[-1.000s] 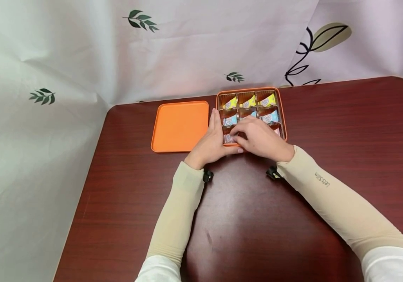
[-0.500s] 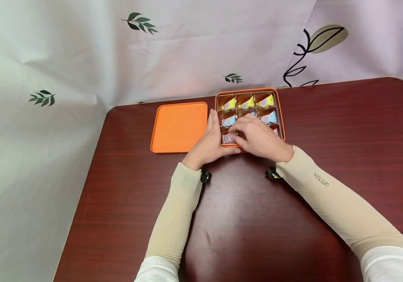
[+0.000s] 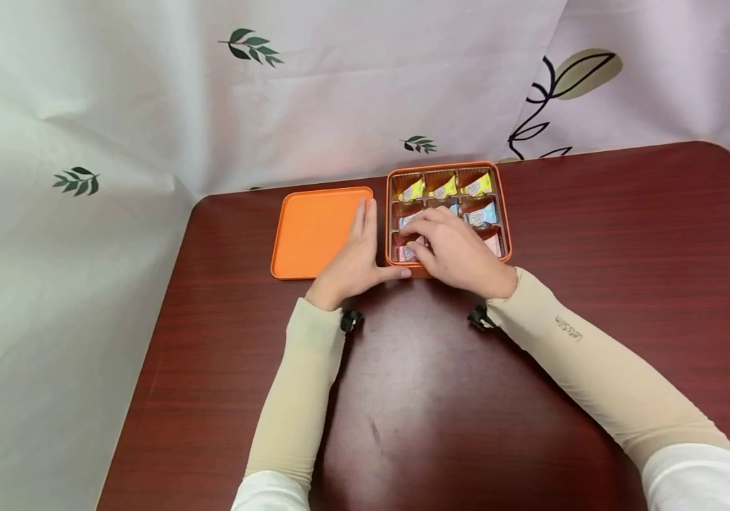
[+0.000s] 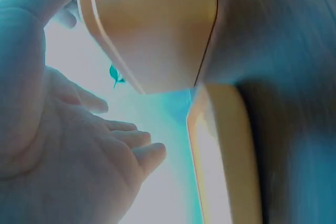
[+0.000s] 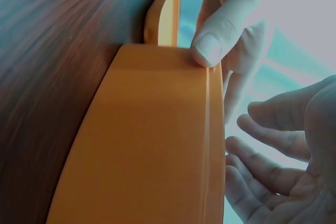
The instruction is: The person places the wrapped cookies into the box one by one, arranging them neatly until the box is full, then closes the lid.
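An orange box point(image 3: 507, 227) holds a brown divided tray of small wrapped candies. Yellow candies point(image 3: 445, 187) fill the back row, blue candies point(image 3: 482, 216) the middle and pink candies point(image 3: 494, 245) the front. My left hand point(image 3: 353, 260) stands at the box's left side, fingers straight, its thumb point(image 5: 208, 48) on the front rim in the right wrist view. Over the front-left compartments is my right hand point(image 3: 457, 250), fingers loosely bent and apart with nothing visible between them; it hides the front-middle compartment. Just below its fingertips lies a pink candy point(image 3: 408, 252).
An orange lid point(image 3: 310, 234) lies with its raised edge upward, left of the box and partly behind my left hand. The dark red table point(image 3: 428, 397) meets a white patterned curtain point(image 3: 313, 106) close behind both.
My left hand has shifted left, its fingers away from the box's side and over the lid's edge. My right hand has moved slightly left, its thumb and forefinger further apart.
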Demonstrator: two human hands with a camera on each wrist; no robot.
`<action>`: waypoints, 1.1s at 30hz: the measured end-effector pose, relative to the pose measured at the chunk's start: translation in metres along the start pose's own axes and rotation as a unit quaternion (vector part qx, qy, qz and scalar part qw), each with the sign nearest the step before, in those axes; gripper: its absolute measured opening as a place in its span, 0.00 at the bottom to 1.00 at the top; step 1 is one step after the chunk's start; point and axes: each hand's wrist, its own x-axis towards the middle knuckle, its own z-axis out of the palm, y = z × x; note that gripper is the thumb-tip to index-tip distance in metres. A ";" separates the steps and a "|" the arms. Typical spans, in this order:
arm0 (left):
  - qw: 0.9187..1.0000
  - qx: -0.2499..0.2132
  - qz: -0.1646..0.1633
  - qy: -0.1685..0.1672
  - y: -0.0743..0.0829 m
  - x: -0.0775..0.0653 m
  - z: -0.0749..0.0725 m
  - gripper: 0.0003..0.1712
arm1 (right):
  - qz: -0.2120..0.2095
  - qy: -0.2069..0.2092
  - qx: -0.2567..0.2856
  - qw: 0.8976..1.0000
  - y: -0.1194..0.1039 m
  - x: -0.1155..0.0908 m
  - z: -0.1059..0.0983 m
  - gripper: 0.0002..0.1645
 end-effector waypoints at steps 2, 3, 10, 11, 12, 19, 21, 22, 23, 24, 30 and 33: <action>1.000 0.011 -0.007 -0.004 -0.003 -0.003 -0.005 0.77 | 0.002 0.000 0.002 1.000 -0.003 0.001 0.002 0.14; 1.000 0.014 -0.011 -0.007 -0.005 -0.005 -0.008 0.76 | 0.003 0.000 0.003 1.000 -0.005 0.001 0.003 0.14; 0.998 0.042 -0.034 -0.013 -0.016 -0.013 -0.028 0.75 | 0.012 -0.010 0.007 1.000 -0.017 0.003 0.011 0.19; 0.998 0.047 -0.040 -0.013 -0.018 -0.014 -0.031 0.75 | 0.011 -0.013 0.009 1.000 -0.019 0.004 0.012 0.19; 0.998 0.052 -0.045 -0.013 -0.020 -0.015 -0.033 0.75 | 0.010 -0.015 0.011 1.000 -0.021 0.005 0.013 0.20; 0.994 0.063 -0.085 -0.011 -0.038 -0.021 -0.050 0.70 | 0.001 -0.036 0.016 0.999 -0.038 0.010 0.025 0.25; 0.993 0.062 -0.097 -0.011 -0.043 -0.022 -0.054 0.68 | 0.000 -0.039 0.016 0.999 -0.042 0.012 0.029 0.25; 0.993 0.060 -0.103 -0.012 -0.046 -0.023 -0.057 0.68 | 0.000 -0.040 0.016 0.999 -0.044 0.013 0.031 0.25; 0.992 0.060 -0.108 -0.013 -0.049 -0.024 -0.059 0.67 | 0.001 -0.043 0.017 0.999 -0.045 0.014 0.033 0.26; 0.992 0.060 -0.113 -0.012 -0.051 -0.024 -0.061 0.67 | 0.001 -0.046 0.018 0.999 -0.047 0.015 0.035 0.26; 0.987 0.075 -0.141 -0.009 -0.071 -0.028 -0.069 0.65 | 0.028 -0.087 0.040 0.995 -0.056 0.021 0.048 0.32; 0.985 0.079 -0.153 -0.014 -0.081 -0.028 -0.071 0.65 | 0.050 -0.108 0.057 0.991 -0.059 0.025 0.054 0.36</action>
